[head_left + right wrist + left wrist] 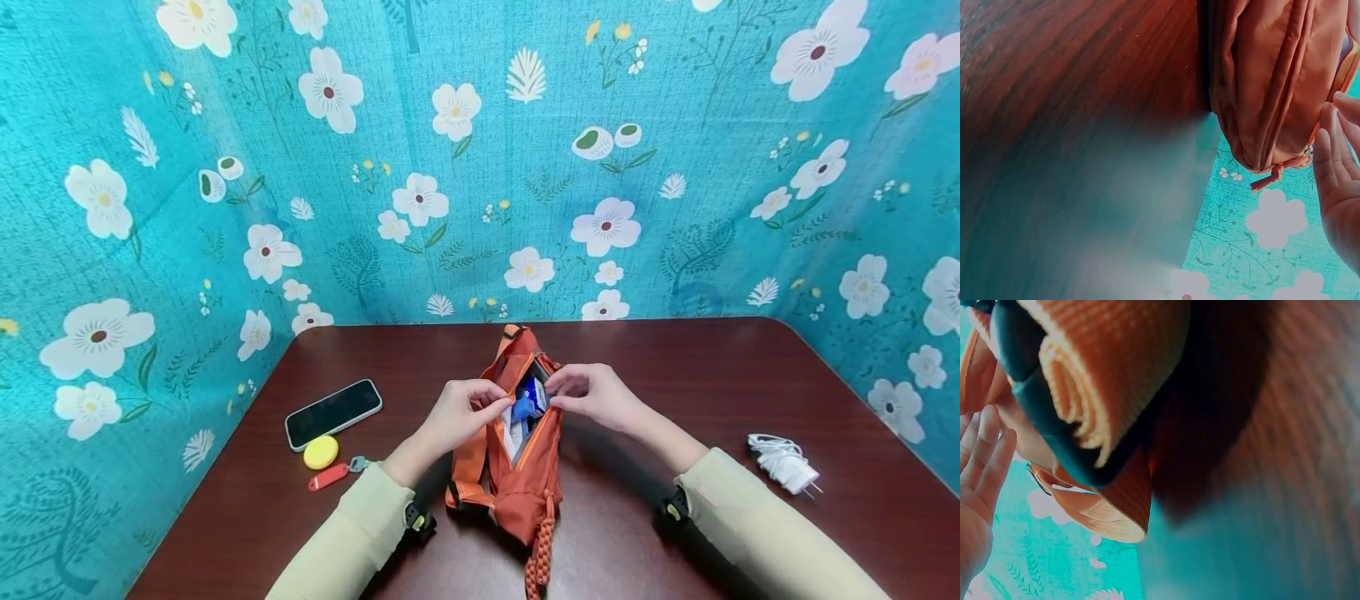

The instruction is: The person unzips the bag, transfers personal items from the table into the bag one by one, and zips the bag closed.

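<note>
Well, a dark brown table [667, 350] bears an orange sling bag [542, 458], which lies unzipped near its middle. The left hand [459, 410] pinches the bag's edge at nine o'clock and the right hand [600, 398] at three, so I judge the step to be holding it open. Farther out at nine lies a smartphone [333, 414], at three a white charger [786, 464]. Inside shows a blue packet [534, 395]; reaching it would call for one hand to let go while the other steadies the edge.
</note>
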Demonstrator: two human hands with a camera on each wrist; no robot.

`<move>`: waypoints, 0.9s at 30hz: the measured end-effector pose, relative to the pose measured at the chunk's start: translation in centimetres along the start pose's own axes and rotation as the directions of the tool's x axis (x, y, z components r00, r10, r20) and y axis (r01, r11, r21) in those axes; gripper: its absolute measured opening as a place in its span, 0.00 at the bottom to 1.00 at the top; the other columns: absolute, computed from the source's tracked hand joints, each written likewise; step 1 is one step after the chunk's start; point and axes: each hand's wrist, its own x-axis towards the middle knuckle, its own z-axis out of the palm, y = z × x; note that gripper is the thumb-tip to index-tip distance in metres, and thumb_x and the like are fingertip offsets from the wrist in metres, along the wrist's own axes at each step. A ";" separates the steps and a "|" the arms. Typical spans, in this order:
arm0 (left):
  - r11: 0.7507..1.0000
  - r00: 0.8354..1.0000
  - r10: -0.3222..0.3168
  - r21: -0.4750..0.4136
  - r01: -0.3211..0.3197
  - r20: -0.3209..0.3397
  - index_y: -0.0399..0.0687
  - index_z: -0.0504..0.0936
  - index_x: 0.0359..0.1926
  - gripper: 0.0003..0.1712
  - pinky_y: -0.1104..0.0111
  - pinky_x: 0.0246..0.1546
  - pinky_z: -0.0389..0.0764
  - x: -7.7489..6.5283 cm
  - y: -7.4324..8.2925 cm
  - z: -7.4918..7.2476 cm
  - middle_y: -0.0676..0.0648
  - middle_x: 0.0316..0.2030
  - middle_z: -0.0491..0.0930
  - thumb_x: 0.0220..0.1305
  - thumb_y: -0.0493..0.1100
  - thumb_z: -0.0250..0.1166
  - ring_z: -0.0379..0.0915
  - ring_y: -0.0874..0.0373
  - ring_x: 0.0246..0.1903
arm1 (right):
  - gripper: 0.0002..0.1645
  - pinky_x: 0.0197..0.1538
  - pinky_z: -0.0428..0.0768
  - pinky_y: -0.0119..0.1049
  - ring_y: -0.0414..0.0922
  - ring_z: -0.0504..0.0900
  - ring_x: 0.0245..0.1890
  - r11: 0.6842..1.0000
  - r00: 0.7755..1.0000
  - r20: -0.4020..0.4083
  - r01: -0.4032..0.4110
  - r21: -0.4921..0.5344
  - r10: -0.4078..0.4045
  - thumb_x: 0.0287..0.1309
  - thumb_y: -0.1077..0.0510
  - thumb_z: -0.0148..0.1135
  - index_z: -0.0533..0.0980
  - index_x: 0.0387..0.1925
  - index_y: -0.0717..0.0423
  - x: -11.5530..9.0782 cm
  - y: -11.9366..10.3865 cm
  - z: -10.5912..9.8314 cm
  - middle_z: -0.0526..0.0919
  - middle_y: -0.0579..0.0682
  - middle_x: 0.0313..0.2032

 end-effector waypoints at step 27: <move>1.000 1.000 -0.007 -0.006 0.007 0.011 0.46 0.87 0.35 0.06 0.69 0.24 0.77 0.0 0.0 -0.1 0.57 0.25 0.80 0.64 0.43 0.67 0.73 0.62 0.23 | 0.03 0.26 0.77 0.35 0.41 0.75 0.23 0.997 0.998 -0.024 0.059 -0.051 -0.060 0.52 0.61 0.73 0.85 0.31 0.52 -0.2 -0.9 0.6 0.83 0.39 0.28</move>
